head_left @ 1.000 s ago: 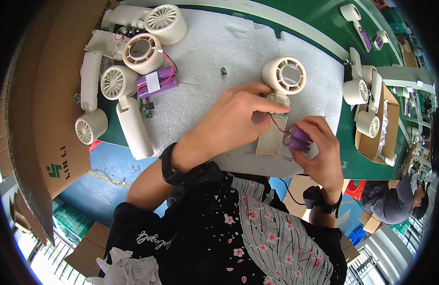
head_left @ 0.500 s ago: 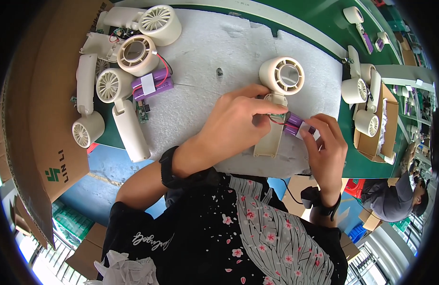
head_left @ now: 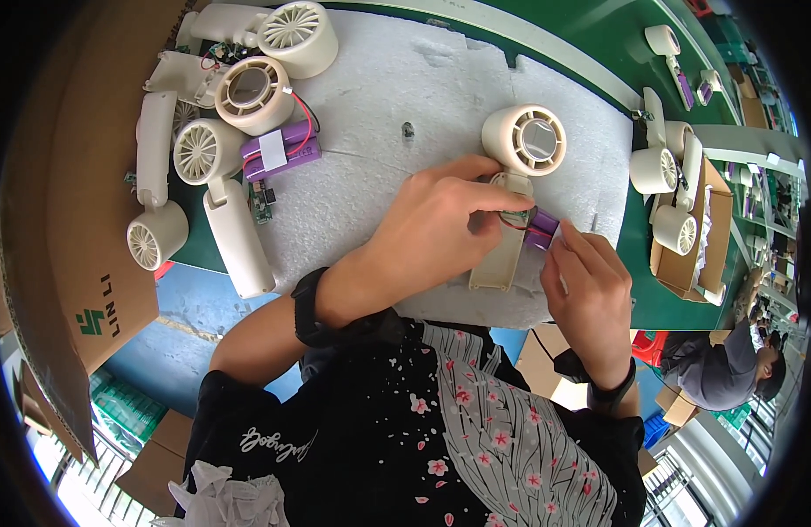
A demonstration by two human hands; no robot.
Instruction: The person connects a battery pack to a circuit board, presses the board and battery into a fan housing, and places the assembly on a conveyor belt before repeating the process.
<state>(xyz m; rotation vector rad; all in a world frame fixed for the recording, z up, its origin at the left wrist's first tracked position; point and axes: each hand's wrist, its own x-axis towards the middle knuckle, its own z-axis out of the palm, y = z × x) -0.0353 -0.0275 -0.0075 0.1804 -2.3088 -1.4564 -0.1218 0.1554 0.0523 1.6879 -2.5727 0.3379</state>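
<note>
A cream handheld fan [head_left: 524, 140] lies on the white foam sheet, its round head away from me. Its handle shell [head_left: 495, 266] is opened up toward me, and a bit of green circuit board shows at the top of it. My left hand [head_left: 440, 211] is closed on the upper handle, index finger pressing by the board and thumb bent below. Pinched by my right hand [head_left: 591, 285] is a purple battery pack [head_left: 541, 230], just right of the handle. Red and dark wires run between pack and board. My fingers hide part of the pack.
More fans [head_left: 208, 154] lie along the left of the foam sheet [head_left: 370, 97], with another purple battery pack [head_left: 287, 151] and a small circuit board [head_left: 261, 202]. A large cardboard box [head_left: 80, 176] stands at far left. Rightward are fans by a small carton [head_left: 717, 228], and a person [head_left: 730, 369].
My right hand has shifted slightly, its fingers drawn closer together over the outer end of the battery pack. My left hand stays on the handle.
</note>
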